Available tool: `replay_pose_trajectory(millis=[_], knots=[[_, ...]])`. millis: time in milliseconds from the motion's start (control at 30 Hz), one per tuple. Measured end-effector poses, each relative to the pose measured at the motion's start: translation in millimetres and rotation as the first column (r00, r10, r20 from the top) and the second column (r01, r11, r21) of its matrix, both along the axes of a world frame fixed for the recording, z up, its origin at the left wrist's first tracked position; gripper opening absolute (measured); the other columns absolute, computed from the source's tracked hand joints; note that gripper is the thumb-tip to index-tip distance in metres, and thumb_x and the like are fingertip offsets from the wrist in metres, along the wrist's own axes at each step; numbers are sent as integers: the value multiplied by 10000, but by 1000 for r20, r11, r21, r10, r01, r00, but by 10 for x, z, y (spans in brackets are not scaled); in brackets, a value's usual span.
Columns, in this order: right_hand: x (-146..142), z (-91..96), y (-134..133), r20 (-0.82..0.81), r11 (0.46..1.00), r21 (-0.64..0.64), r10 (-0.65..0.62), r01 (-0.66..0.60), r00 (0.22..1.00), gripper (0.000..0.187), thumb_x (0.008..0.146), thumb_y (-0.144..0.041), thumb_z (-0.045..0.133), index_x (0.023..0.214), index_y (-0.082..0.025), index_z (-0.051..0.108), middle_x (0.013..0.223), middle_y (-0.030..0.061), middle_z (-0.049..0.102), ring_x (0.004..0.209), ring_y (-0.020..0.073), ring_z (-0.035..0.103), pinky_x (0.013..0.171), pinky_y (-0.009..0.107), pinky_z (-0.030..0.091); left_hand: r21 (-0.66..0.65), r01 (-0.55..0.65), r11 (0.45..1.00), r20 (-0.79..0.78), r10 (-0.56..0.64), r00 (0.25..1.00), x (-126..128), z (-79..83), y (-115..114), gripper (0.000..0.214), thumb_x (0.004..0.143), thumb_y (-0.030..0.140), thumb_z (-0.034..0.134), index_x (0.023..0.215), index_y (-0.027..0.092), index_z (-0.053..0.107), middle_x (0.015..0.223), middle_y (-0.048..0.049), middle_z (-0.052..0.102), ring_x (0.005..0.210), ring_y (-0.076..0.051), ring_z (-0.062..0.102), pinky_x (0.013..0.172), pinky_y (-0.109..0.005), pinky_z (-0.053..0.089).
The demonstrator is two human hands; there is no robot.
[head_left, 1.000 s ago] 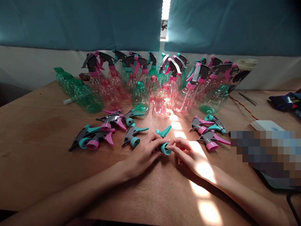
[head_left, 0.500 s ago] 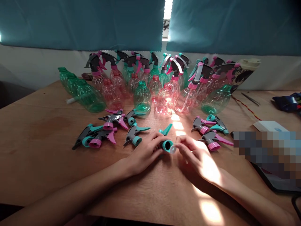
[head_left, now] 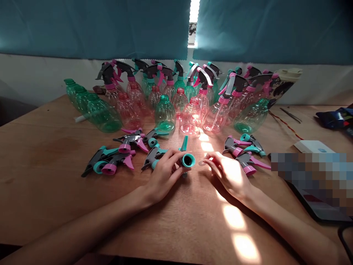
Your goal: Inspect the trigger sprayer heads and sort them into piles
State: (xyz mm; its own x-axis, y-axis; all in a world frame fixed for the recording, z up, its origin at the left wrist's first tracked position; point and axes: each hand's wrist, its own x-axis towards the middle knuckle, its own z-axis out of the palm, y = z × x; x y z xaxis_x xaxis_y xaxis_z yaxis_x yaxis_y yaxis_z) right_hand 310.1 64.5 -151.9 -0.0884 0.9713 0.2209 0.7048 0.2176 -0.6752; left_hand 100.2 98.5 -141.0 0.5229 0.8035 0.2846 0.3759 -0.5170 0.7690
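Observation:
My left hand (head_left: 165,173) is closed around a grey and teal trigger spray head (head_left: 189,160), whose round teal collar opens toward me. Its teal trigger points away, up the table. Just right of the collar, my right hand (head_left: 224,169) pinches a small translucent washer (head_left: 202,162) between thumb and fingertips, apart from the spray head. Left of my left hand lie several loose spray heads, among them a pink-collared one (head_left: 124,148). Beyond my right hand is another group, with a pink-collared spray head (head_left: 249,170) closest.
Several open bottles, such as a green bottle (head_left: 164,117) and a pink bottle (head_left: 191,118), stand behind the spray heads. Bottles with heads fitted crowd the back. At right are a white box (head_left: 314,146), a dark flat device (head_left: 311,200), tweezers (head_left: 291,115) and a tumbler (head_left: 286,84).
The washer has moved off the collar's edge to the right, pinched in my right hand. My left hand has shifted left and turned the spray head, its trigger now pointing straighter away.

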Motion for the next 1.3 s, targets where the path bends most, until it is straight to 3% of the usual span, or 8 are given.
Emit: replay_pose_trajectory(millis=[167, 300, 500, 767, 1033, 1100, 1200, 1300], knots=[[67, 90, -46, -34, 982, -38, 186, -188, 982, 348, 961, -422, 413, 773, -215, 622, 649, 10, 654, 528, 152, 577, 550, 279, 451, 5, -31, 1000, -3, 31, 1000, 9, 21, -7, 223, 882, 171, 582, 1097, 211, 620, 1009, -27, 562, 749, -130, 543, 676, -247, 490], [118, 132, -39, -87, 991, -16, 129, -131, 988, 435, 963, -421, 384, 637, -203, 572, 550, 2, 568, 526, 150, 540, 541, 282, 424, -3, -23, 1000, 2, 23, 1000, 9, 7, -12, 223, 883, 167, 576, 1099, 204, 621, 1007, -24, 560, 736, -121, 543, 666, -241, 488], [121, 137, -16, -36, 950, -198, 239, -241, 970, 260, 781, -437, 694, 901, -219, 617, 767, -6, 596, 650, 148, 553, 572, 266, 427, 6, -19, 1000, -1, 19, 1000, 5, -1, -18, 224, 888, 161, 568, 1102, 196, 624, 991, -25, 560, 761, -126, 550, 688, -242, 486], [111, 79, 28, 81, 921, -259, 320, -290, 944, 261, 832, -475, 640, 885, -219, 647, 859, 30, 583, 850, 218, 530, 752, 378, 416, 32, -4, 999, -9, 4, 1000, 11, 14, -9, 227, 892, 143, 549, 1099, 193, 627, 964, -25, 554, 766, -128, 550, 687, -239, 486], [65, 63, -4, -418, 883, -322, 192, -343, 888, 179, 830, -348, 660, 791, -178, 622, 736, 8, 633, 700, 159, 591, 626, 288, 464, 66, 42, 997, -35, -40, 999, -11, -32, -1, 263, 867, 103, 581, 1109, 202, 609, 979, -14, 546, 716, -101, 544, 659, -218, 485], [52, 71, -34, -485, 917, -272, 130, -291, 865, 165, 849, -338, 636, 804, -181, 614, 721, 10, 637, 647, 150, 601, 563, 269, 472, 64, 67, 996, -49, -64, 997, -12, -33, -10, 264, 855, 94, 600, 1098, 197, 609, 979, -13, 549, 704, -96, 541, 645, -211, 481], [27, 72, -107, -418, 979, -41, 165, -200, 893, 64, 867, -270, 596, 852, -211, 614, 746, 16, 648, 597, 147, 598, 470, 249, 457, 47, 100, 994, -59, -97, 994, -1, -33, -30, 262, 845, 98, 625, 1091, 190, 611, 973, -15, 553, 701, -94, 538, 642, -208, 485], [-8, 62, -187, -222, 955, 192, 266, -226, 938, 204, 768, -158, 644, 947, -255, 652, 889, 33, 654, 688, 169, 617, 535, 279, 500, 33, 126, 992, -57, -124, 991, 16, -42, -53, 290, 838, 88, 633, 1107, 193, 608, 974, -17, 554, 705, -94, 537, 646, -206, 492]])
